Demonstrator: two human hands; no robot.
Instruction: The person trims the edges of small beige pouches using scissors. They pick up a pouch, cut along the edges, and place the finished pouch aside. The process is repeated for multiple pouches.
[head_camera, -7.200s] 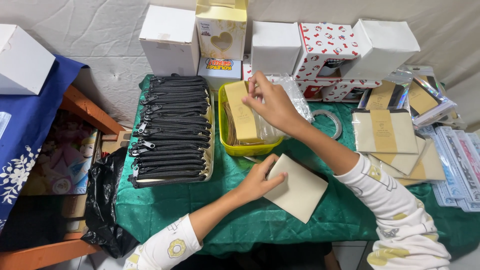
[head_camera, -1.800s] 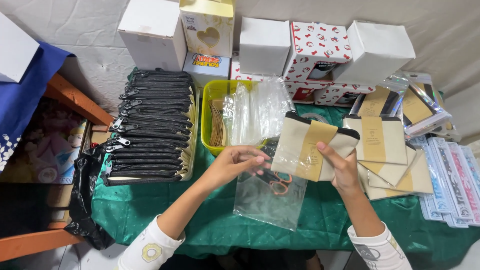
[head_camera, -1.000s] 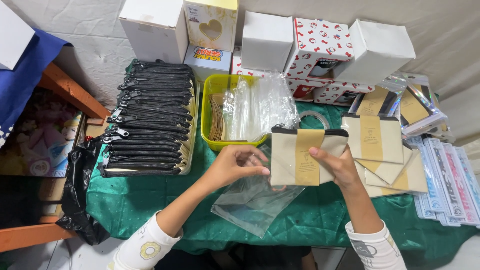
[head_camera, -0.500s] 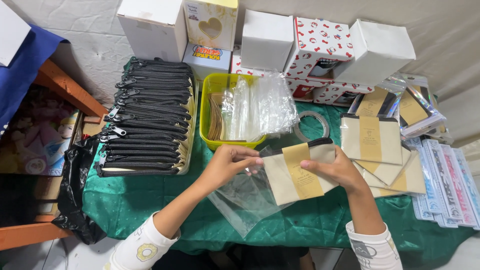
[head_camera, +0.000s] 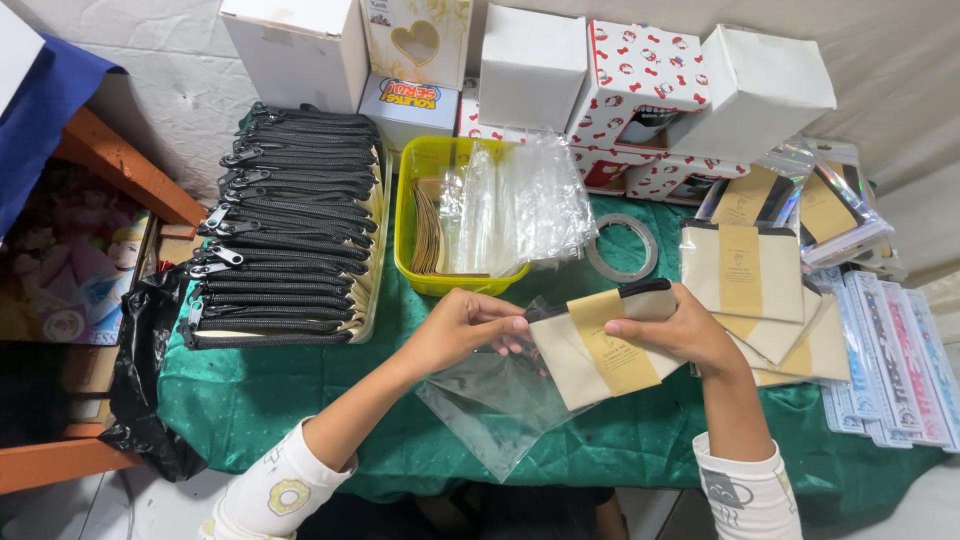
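Above a green-draped table (head_camera: 300, 400), the left hand (head_camera: 455, 330) and right hand (head_camera: 680, 330) each pinch one cream pouch (head_camera: 590, 350) with a tan band, its long axis tilted, zipper edge rising rightward, over one clear plastic bag (head_camera: 495, 405).

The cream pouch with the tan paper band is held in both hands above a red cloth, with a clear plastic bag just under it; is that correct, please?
Not quite: the cloth is green, not red, as the head view shows. The rest holds: the left hand and right hand hold the cream pouch with its tan band, and the clear plastic bag lies just under it.
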